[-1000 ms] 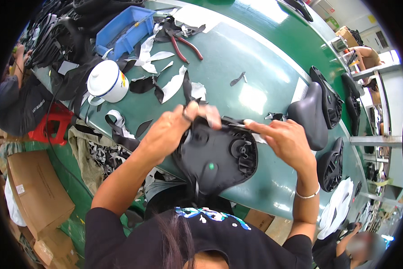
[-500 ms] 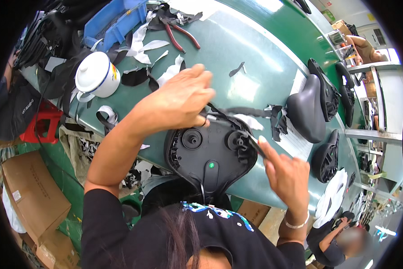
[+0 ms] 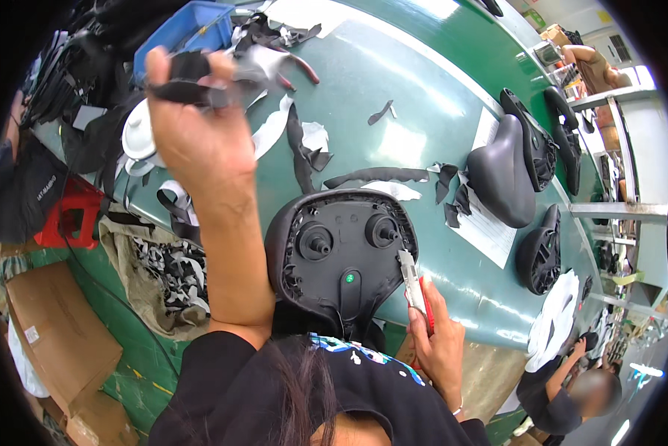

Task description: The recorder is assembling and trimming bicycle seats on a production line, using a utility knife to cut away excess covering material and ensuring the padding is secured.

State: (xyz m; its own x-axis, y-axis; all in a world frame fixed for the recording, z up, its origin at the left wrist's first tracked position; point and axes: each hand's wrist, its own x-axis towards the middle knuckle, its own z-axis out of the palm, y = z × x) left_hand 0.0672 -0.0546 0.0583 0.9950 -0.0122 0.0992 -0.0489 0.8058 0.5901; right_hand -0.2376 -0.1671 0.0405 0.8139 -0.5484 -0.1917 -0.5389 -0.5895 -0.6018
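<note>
A black bicycle saddle [image 3: 332, 286] lies underside up at the table's near edge, showing its two springs and a small green mark. My right hand [image 3: 442, 340], at its right side, is closed around a red and silver utility knife [image 3: 413, 281]; the knife's tip is over the saddle's right rim. Up on the left, my left hand [image 3: 200, 137] is raised beyond the white mug [image 3: 136, 134], partly covering it. Its fingers are closed on a black trimmed strip [image 3: 189, 68], whose far end is smeared by motion.
Black and white scraps [image 3: 375, 175] lie on the green table [image 3: 364, 89]. Red-handled pliers [image 3: 304, 68] and a blue bin [image 3: 200, 26] are at the far left. More saddles [image 3: 503, 171] stand on the right. A sack of scraps [image 3: 172, 271] and cardboard boxes [image 3: 63, 320] are below left.
My left hand has swung from the saddle's far edge to the upper left, carrying the black strip. My right hand has drawn down and toward me with the knife.
</note>
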